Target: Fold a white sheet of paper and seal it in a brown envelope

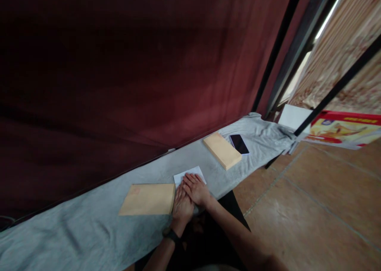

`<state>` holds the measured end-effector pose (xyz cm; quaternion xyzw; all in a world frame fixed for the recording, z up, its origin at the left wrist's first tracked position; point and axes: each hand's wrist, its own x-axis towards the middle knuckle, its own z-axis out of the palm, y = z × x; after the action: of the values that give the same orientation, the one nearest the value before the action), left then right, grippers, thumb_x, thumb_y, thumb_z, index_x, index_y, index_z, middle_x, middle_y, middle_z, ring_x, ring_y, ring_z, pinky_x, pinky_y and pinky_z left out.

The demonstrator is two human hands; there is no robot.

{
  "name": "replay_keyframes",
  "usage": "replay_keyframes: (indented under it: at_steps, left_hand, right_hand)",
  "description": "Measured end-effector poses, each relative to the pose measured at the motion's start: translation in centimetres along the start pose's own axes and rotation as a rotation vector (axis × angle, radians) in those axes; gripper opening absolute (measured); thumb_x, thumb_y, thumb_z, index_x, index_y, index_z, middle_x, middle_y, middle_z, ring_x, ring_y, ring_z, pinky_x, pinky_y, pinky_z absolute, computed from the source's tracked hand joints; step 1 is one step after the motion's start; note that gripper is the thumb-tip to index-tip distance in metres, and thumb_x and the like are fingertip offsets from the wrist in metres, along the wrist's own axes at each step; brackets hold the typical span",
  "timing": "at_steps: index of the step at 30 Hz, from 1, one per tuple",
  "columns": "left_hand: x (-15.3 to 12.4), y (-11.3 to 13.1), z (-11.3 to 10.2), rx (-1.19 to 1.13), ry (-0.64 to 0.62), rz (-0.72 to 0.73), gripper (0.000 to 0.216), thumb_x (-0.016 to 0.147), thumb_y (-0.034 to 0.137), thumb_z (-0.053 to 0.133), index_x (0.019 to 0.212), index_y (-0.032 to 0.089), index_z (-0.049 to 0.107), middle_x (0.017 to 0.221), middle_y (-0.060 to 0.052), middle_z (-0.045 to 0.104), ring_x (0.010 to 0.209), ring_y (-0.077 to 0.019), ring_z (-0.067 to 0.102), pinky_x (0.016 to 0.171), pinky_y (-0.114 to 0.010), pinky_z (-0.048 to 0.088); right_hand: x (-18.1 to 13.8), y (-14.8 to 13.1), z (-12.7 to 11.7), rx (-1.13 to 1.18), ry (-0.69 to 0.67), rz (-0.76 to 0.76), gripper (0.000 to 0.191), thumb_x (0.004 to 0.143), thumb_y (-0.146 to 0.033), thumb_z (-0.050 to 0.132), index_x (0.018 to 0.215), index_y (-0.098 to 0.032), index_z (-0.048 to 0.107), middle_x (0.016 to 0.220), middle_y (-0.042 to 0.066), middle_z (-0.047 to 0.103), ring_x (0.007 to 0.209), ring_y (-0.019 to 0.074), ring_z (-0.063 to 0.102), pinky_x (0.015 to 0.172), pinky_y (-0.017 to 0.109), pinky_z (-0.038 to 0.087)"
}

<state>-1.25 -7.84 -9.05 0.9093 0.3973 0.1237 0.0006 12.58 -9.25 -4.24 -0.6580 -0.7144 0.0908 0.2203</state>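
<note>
Head view: left hand [182,206], dark band at the wrist, lies flat with fingers extended, palm down on the near part of a white paper sheet [190,174]. Right hand [196,189] also flat and open, fingers overlapping the left hand's, pressing the same sheet. Neither hand grips anything. Sheet rests on a grey cloth [89,231] covering a long table. Tan envelope [148,199] lies just left of the hands, touching the sheet's edge. Farther right: a stack of tan envelopes [222,150], then a dark phone [239,144] just beside it. Dark red curtain [119,72] hangs behind.
</note>
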Motion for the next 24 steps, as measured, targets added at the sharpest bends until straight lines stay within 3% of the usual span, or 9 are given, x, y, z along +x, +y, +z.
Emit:
replay_keyframes:
  at_steps: [6, 13, 17, 21, 24]
  left_hand:
    - [0.3, 0.5, -0.6, 0.030, 0.090, -0.002, 0.050, 0.095, 0.018, 0.037, 0.139, 0.003, 0.053, 0.143, -0.023, 0.055, 0.140, -0.0324, 0.046, 0.113, -0.052, 0.040]
    - [2.5, 0.6, -3.8, 0.157, -0.188, 0.030, 0.053, 0.088, 0.005, 0.036, 0.136, 0.008, 0.058, 0.139, -0.021, 0.059, 0.133, -0.0299, 0.054, 0.108, -0.046, 0.047]
    - [3.2, 0.9, -5.4, 0.170, -0.258, 0.024, 0.057, 0.084, -0.001, 0.035, 0.136, 0.008, 0.057, 0.139, -0.021, 0.059, 0.131, -0.0283, 0.056, 0.106, -0.044, 0.048]
    - [3.6, 1.2, -7.5, 0.046, -0.230, -0.028, 0.052, 0.084, 0.001, 0.036, 0.126, 0.011, 0.064, 0.130, -0.019, 0.066, 0.122, -0.0280, 0.062, 0.102, -0.044, 0.050]
    - [4.1, 0.8, -9.8, -0.010, -0.202, -0.039, 0.043, 0.088, 0.005, 0.037, 0.116, 0.015, 0.069, 0.119, -0.015, 0.072, 0.110, -0.0263, 0.067, 0.098, -0.041, 0.051]
  right_hand:
    - [-0.7, 2.5, -1.0, -0.051, 0.044, 0.083, 0.050, 0.105, -0.043, 0.037, 0.147, -0.018, 0.049, 0.154, 0.010, 0.045, 0.143, 0.0241, 0.042, 0.121, 0.044, 0.026]
    - [-2.0, 4.3, -2.1, -0.073, 0.060, 0.036, 0.054, 0.101, -0.042, 0.048, 0.148, -0.015, 0.048, 0.154, 0.012, 0.045, 0.144, 0.0239, 0.041, 0.121, 0.044, 0.027]
    - [-2.9, 4.6, -2.6, -0.018, -0.001, -0.084, 0.061, 0.097, -0.049, 0.054, 0.148, -0.018, 0.047, 0.154, 0.012, 0.046, 0.143, 0.0244, 0.041, 0.122, 0.045, 0.025]
    - [-3.0, 4.7, -3.2, 0.044, -0.013, -0.122, 0.051, 0.096, -0.039, 0.056, 0.144, -0.021, 0.053, 0.148, 0.010, 0.054, 0.139, 0.0222, 0.047, 0.120, 0.043, 0.028]
    - [-2.3, 4.9, -4.1, 0.144, 0.057, -0.073, 0.033, 0.097, -0.028, 0.054, 0.127, -0.023, 0.067, 0.133, 0.007, 0.067, 0.126, 0.0194, 0.059, 0.113, 0.039, 0.038]
